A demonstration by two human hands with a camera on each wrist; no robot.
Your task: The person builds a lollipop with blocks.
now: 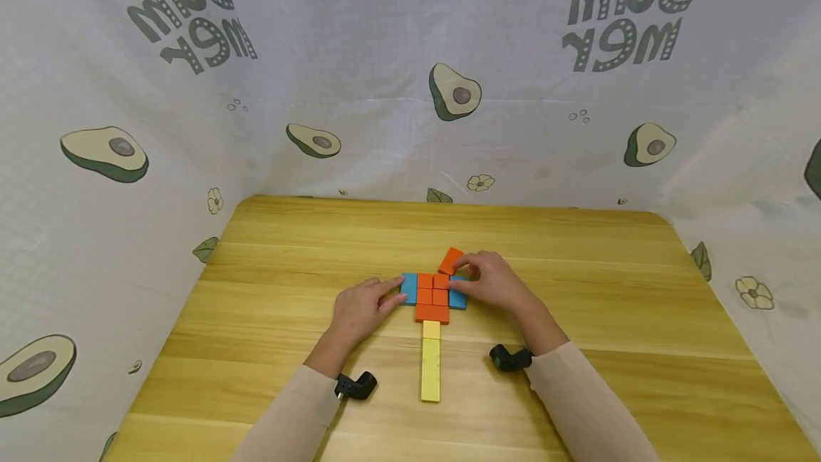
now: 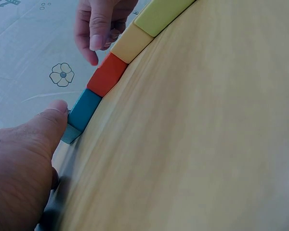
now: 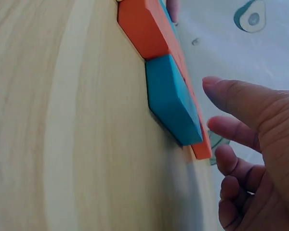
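Flat coloured blocks lie together on the wooden table. Four small orange squares (image 1: 425, 296) form a group between a left blue block (image 1: 409, 292) and a right blue block (image 1: 457, 299). Below them sits a wide orange block (image 1: 432, 314), then a small yellow block (image 1: 432, 330) and a long yellow-green block (image 1: 430, 371). A tilted orange block (image 1: 451, 260) lies above the group. My left hand (image 1: 361, 311) rests its thumb and index finger against the left blue block's outer side. My right hand (image 1: 494, 282) hovers over the right blue block, its index fingertip beside the tilted orange block.
A pale curtain (image 1: 385, 34) printed with avocados and lettering surrounds the wooden table (image 1: 288, 255) at the back and sides. Black wrist devices show on the left (image 1: 357, 386) and the right (image 1: 510, 358), near the beige sleeves.
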